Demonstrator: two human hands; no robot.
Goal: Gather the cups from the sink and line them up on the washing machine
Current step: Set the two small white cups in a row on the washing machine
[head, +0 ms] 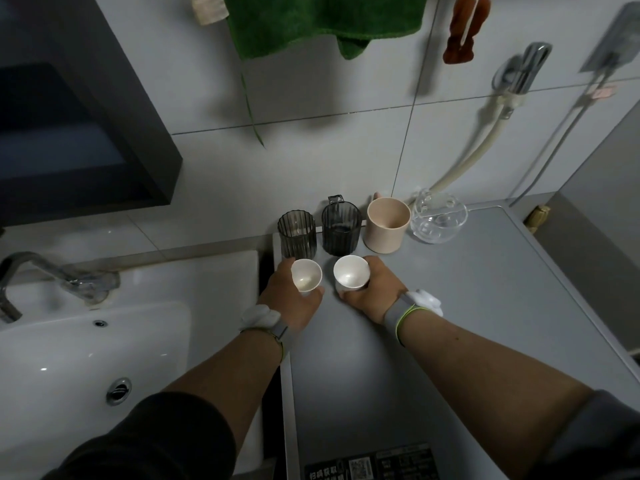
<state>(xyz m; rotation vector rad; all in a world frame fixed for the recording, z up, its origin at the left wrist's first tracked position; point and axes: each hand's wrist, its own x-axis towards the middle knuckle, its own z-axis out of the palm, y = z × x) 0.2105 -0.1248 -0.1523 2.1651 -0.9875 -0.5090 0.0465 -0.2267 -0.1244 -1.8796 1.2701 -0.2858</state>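
My left hand (289, 299) grips a small white cup (306, 279) and my right hand (372, 292) grips a second small white cup (349, 277). Both cups are upright, side by side, at the back left of the grey washing machine top (467, 323). Behind them stand a dark ribbed tumbler (298, 234), a dark ribbed mug with a handle (341, 228) and a beige cup (387, 225) in a row by the wall. Whether the white cups touch the lid, I cannot tell.
A clear glass bowl-shaped holder (438, 220) stands right of the beige cup. The white sink (86, 358) with its tap (41, 271) lies to the left. A green towel (322, 22) hangs on the tiled wall, and a hose (478, 147) runs down at the right.
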